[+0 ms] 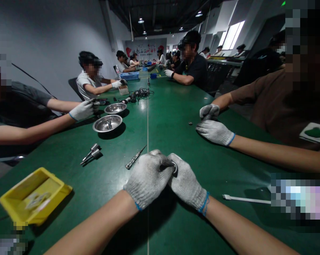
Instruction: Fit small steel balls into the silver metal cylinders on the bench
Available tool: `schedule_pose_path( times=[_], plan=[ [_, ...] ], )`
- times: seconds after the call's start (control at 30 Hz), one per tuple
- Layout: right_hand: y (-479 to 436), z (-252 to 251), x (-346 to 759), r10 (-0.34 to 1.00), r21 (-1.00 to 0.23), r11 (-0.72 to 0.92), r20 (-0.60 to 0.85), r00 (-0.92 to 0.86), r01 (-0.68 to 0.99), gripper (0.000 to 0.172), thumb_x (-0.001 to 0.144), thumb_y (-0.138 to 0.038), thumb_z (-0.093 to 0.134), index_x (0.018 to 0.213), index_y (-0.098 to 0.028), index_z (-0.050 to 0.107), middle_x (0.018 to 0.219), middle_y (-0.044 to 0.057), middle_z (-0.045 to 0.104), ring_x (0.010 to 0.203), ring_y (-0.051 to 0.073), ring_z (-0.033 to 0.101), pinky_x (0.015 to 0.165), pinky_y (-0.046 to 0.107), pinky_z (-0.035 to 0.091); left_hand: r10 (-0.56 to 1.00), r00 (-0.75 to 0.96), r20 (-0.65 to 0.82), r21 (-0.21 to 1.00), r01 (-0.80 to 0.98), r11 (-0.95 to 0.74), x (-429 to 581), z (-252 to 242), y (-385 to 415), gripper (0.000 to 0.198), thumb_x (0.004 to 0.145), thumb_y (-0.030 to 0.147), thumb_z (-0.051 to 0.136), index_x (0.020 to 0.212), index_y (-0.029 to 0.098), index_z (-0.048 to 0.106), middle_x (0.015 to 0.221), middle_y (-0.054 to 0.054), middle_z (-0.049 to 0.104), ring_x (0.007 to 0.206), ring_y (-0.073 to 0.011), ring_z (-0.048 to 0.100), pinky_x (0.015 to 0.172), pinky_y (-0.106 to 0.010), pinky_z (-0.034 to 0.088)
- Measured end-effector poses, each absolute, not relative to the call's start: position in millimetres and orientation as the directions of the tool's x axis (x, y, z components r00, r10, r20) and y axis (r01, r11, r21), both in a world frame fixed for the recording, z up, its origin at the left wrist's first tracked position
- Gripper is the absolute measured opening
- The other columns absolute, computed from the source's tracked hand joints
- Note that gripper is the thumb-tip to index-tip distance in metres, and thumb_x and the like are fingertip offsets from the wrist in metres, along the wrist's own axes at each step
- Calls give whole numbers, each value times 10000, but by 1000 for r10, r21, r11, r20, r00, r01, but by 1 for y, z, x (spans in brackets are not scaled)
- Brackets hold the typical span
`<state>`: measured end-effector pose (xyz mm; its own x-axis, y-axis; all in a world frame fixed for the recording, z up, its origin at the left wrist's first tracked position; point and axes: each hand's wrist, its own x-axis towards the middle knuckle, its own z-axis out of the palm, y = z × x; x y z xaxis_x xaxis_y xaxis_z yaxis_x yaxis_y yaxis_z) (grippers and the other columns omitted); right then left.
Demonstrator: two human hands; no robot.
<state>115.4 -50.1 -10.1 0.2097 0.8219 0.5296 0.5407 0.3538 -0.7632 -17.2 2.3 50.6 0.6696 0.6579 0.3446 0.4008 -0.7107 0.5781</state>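
Note:
My left hand, in a grey-white knit glove, is closed with its fingertips at a small round metal ring. My right hand, gloved the same way, is closed around the other side of that ring. Fingers cover most of the part, so its full shape is hidden. Just beyond my left hand a slim screwdriver-like tool lies on the green table. Two metal pieces with thick heads and thin shafts rest farther left.
A yellow bin holding small pale parts stands at left. Beyond are two steel bowls and tangled black cables. A co-worker's gloved hands work at right, near a small dark part. A white cable lies at lower right.

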Motion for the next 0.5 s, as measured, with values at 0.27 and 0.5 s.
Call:
schedule_pose_path(
  times=[0.27, 0.5],
  plan=[
    [-51, -12, 114, 816, -750, 358, 541, 204, 557, 86, 796, -157, 573, 770, -238, 562, 770, 20, 642, 702, 197, 622, 644, 288, 502, 686, 673, 278, 520, 495, -696, -15, 54, -6, 163, 869, 157, 682, 792, 225, 809, 784, -31, 737, 714, -199, 692, 687, -307, 526],
    [-49, -16, 114, 802, -738, 370, 561, 208, 564, 147, 767, -94, 548, 801, -230, 590, 795, 33, 672, 731, 205, 649, 681, 291, 532, 685, 681, 259, 383, 579, -720, -14, 56, -9, 136, 888, 197, 672, 838, 217, 797, 829, -59, 724, 730, -218, 680, 644, -311, 494]
  ],
)
